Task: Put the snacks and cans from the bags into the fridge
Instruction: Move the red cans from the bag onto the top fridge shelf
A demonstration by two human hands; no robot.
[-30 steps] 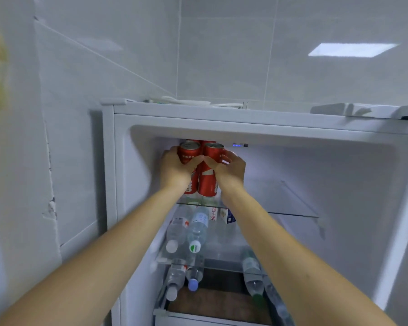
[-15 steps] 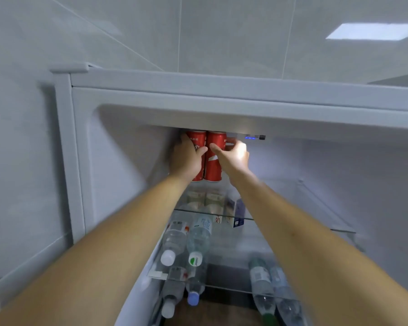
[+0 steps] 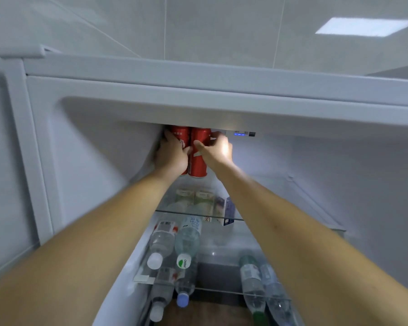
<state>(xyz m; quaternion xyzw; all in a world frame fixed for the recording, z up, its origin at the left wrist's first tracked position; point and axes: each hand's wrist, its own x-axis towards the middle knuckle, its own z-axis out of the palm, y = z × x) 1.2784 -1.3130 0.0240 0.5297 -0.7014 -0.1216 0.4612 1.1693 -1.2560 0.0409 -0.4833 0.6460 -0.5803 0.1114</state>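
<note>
Fingers (image 3: 169,137) of the left hand (image 3: 172,156) wrap the left can (image 3: 180,137); the right hand (image 3: 218,150) clamps the right can (image 3: 198,158). Both cans stand upright, touching, at the top shelf's (image 3: 280,184) back-left corner in the fridge (image 3: 198,95). Bottles (image 3: 187,238) lie on lower shelves.

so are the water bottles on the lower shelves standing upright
No, the water bottles lie on their sides on the lower shelves, caps pointing toward the camera.

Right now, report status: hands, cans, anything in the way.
Left hand grips left red can. Right hand grips right red can. Both cans upright on top shelf, back-left corner. Nothing blocking.
</note>
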